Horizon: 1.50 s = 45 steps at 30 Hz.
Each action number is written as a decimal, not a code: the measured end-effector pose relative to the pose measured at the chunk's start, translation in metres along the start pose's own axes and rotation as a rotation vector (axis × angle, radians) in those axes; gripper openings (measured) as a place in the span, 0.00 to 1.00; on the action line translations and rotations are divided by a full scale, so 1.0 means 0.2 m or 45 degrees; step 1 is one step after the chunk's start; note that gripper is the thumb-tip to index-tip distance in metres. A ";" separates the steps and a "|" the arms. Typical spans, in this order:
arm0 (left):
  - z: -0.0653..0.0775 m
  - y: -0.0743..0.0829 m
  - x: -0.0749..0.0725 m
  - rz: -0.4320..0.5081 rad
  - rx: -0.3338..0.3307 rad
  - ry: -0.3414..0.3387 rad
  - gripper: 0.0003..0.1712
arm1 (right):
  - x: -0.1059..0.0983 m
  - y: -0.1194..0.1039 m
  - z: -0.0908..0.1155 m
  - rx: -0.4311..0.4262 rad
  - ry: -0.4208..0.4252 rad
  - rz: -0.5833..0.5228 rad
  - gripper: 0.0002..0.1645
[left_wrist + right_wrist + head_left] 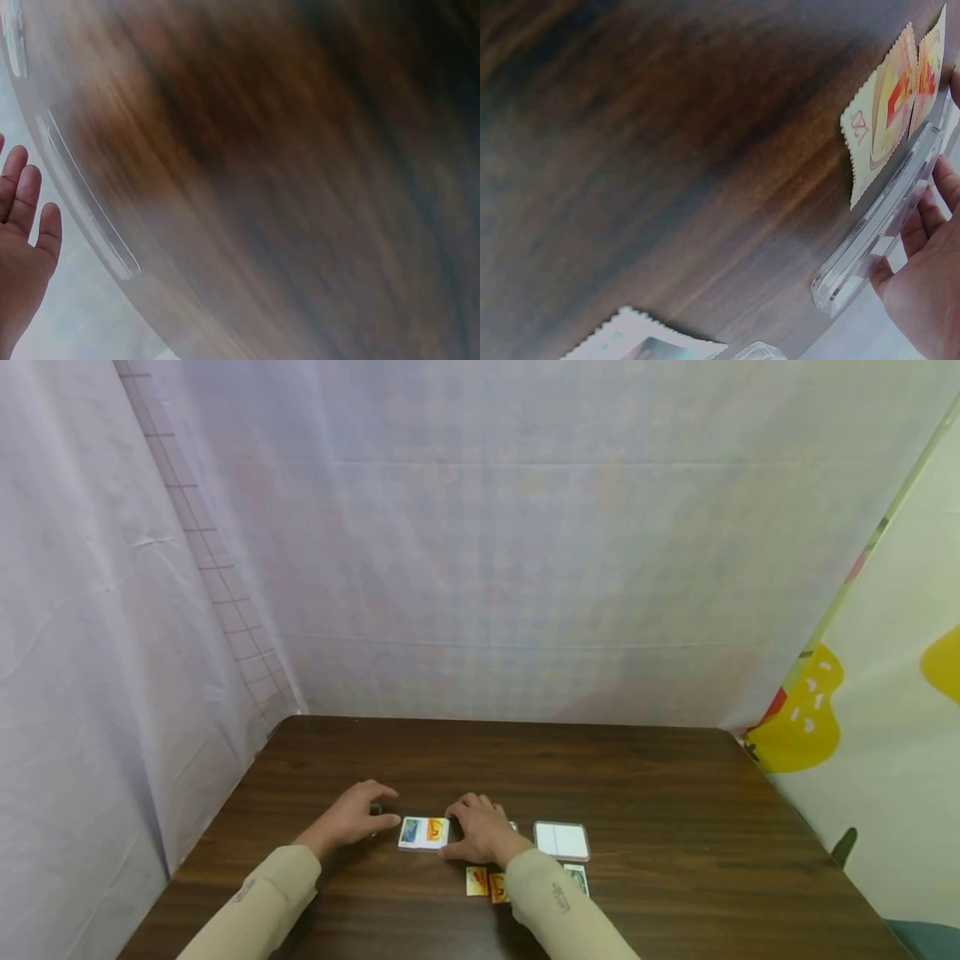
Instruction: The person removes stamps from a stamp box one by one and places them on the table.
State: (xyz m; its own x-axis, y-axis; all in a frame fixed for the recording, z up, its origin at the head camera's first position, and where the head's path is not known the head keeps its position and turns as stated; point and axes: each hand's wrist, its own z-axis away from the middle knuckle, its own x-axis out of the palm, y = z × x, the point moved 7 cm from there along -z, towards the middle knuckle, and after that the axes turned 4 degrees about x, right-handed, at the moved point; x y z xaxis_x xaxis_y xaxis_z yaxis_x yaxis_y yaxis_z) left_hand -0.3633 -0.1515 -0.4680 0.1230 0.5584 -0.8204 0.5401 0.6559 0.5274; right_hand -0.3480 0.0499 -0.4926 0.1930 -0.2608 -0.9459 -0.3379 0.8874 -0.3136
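A clear flat case (423, 845) lies on the table with a blue stamp (409, 831) and an orange stamp (437, 830) showing in it. To its left is my left hand (348, 818), thumb and forefinger spread and thumb tip close to the case's edge; the left wrist view shows its fingers (28, 191) fairly straight. My right hand (483, 831) lies at the case's right side, thumb by the lower corner. Whether either hand touches the case cannot be told. In the right wrist view a clear case (877, 217) lies beside the right hand's fingers, mostly covered in the head view.
Right of the right hand lies a clear case with a white inside (562, 841). Two orange stamps (476, 882) lie near the right wrist, and a greenish stamp (578, 877) is partly behind the sleeve. Pale curtains (487, 568) hang behind the dark wooden table (660, 793).
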 end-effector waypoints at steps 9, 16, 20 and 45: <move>-0.02 0.03 0.06 -0.021 0.005 -0.017 0.22 | 0.01 0.00 0.00 0.004 0.001 -0.011 0.39; -0.04 0.04 0.08 -0.017 0.037 -0.050 0.20 | 0.01 0.00 0.00 0.003 -0.006 -0.014 0.39; -0.04 0.05 0.09 -0.030 0.031 -0.069 0.19 | 0.01 0.00 0.00 -0.002 -0.010 -0.016 0.39; -0.05 0.04 0.11 -0.087 -0.032 -0.102 0.17 | 0.02 0.01 -0.01 0.005 -0.001 -0.010 0.38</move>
State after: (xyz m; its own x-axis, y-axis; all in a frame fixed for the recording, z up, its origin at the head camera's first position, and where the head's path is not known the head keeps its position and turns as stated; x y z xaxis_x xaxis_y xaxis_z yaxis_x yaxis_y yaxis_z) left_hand -0.3641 -0.1286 -0.4790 0.1535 0.4699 -0.8693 0.5285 0.7043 0.4740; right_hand -0.3495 0.0493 -0.4961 0.1967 -0.2676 -0.9432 -0.3325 0.8868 -0.3210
